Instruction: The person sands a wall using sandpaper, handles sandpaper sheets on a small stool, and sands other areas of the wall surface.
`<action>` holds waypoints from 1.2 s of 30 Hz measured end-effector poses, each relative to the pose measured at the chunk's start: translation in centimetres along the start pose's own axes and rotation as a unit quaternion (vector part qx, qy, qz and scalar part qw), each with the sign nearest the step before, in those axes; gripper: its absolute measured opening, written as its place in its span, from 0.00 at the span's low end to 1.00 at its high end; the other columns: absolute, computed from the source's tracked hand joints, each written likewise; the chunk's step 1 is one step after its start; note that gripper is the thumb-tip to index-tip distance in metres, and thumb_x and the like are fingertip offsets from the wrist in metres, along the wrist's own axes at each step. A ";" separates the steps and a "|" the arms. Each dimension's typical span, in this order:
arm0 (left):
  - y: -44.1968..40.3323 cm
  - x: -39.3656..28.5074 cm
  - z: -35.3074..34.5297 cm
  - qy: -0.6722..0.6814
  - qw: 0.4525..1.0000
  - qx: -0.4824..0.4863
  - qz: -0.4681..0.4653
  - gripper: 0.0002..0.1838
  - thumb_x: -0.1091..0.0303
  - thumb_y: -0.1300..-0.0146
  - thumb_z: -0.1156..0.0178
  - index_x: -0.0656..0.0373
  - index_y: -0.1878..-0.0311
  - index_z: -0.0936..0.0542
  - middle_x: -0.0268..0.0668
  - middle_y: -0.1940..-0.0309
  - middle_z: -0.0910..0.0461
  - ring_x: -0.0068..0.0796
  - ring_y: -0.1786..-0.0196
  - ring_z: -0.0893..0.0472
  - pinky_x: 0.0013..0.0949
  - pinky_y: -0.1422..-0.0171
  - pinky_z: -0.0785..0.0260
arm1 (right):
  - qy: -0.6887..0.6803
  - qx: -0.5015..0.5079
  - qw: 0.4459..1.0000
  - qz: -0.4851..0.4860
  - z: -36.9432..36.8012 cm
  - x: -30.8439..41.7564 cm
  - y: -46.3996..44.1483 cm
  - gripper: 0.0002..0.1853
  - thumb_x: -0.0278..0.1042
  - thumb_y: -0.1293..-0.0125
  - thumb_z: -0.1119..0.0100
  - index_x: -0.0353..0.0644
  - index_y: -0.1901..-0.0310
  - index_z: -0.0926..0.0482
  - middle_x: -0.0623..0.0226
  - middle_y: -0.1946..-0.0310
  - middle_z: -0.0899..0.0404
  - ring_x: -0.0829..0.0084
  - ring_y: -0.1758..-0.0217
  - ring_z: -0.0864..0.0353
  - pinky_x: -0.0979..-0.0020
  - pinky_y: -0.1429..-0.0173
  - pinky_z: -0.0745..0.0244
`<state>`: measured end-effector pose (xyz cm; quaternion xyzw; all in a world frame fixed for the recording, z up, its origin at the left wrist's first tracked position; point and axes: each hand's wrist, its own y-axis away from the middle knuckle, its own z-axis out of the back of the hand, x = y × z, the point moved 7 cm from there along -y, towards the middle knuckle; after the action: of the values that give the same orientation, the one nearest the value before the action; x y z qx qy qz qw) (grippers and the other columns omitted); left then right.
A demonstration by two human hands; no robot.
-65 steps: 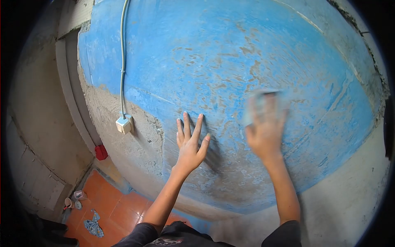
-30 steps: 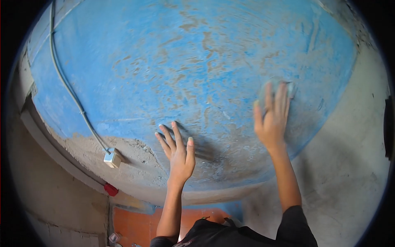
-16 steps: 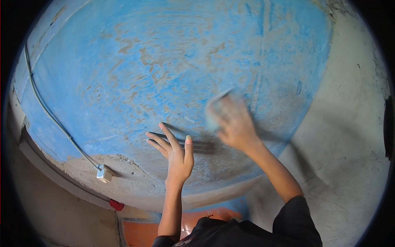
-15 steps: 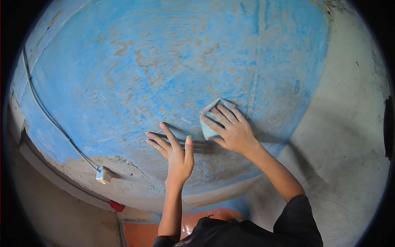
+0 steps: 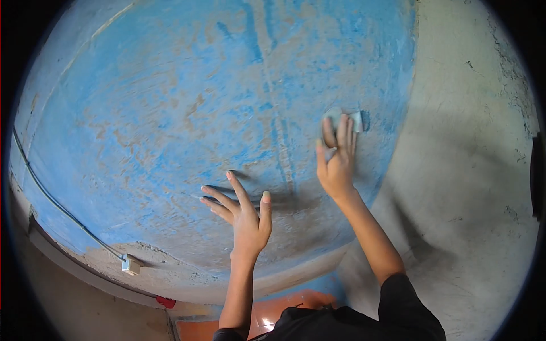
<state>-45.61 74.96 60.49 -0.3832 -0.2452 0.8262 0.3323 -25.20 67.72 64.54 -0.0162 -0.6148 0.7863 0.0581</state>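
Observation:
My right hand (image 5: 338,165) presses a pale, folded sheet of sandpaper (image 5: 357,121) against the blue painted wall (image 5: 222,85). Its fingers point upward over the sheet, slightly blurred, and hide much of it. Lower down and to the left, my left hand (image 5: 249,224) is open, fingers spread and thumb apart, with nothing in it. Its fingertips are at the wall surface; whether all of them touch cannot be told. The paint around both hands is worn, with grey-brown patches showing through.
A pale wall (image 5: 455,170) meets the blue one on the right. At lower left a cable (image 5: 62,210) runs down to a small white box (image 5: 131,265). A red object (image 5: 166,302) lies near the wall's foot, beside orange tiled floor (image 5: 273,310).
My right hand has slid the sandpaper up and to the right along the wall, its fingers now pointing more upward. My left hand stays spread in nearly the same pose. The view has shifted right.

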 end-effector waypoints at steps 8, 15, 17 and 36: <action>-0.5 -4.0 -4.4 -0.046 0.999 0.014 0.007 0.46 0.43 0.27 0.53 0.60 0.21 0.63 0.70 0.28 0.84 0.79 0.29 0.85 0.79 0.34 0.82 | 0.011 0.006 1.000 -0.008 1.0 -7.5 1.8 0.41 0.23 0.46 0.41 0.62 0.28 0.35 0.55 0.26 0.43 0.52 0.26 0.38 0.41 0.25 0.48; -0.9 -6.7 -6.3 -0.062 0.998 0.007 -0.028 0.44 0.43 0.27 0.54 0.59 0.21 0.60 0.64 0.24 0.79 0.75 0.27 0.83 0.78 0.32 0.79 | 0.046 0.156 0.985 0.050 0.4 -8.2 5.1 0.39 0.28 0.41 0.41 0.64 0.27 0.36 0.44 0.27 0.43 0.40 0.26 0.41 0.41 0.24 0.50; -0.7 -7.3 -6.6 -0.082 0.995 0.021 -0.045 0.43 0.44 0.27 0.54 0.59 0.21 0.57 0.62 0.23 0.76 0.74 0.26 0.81 0.76 0.30 0.78 | 0.007 0.041 0.998 -0.042 1.7 -9.1 2.7 0.36 0.30 0.38 0.42 0.65 0.27 0.36 0.49 0.27 0.41 0.46 0.25 0.40 0.44 0.24 0.50; 0.2 -1.5 -0.8 -0.159 0.981 -0.085 0.074 0.36 0.47 0.25 0.58 0.52 0.21 0.50 0.49 0.20 0.61 0.61 0.20 0.68 0.69 0.25 0.74 | -0.033 -0.005 0.997 0.074 1.0 -2.2 -3.6 0.47 0.23 0.46 0.41 0.68 0.25 0.43 0.58 0.24 0.45 0.52 0.23 0.44 0.43 0.22 0.53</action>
<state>-44.30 73.89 60.59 -0.2903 -0.3354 0.8751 0.1936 -22.83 67.37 68.21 -0.0365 -0.6173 0.7856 -0.0207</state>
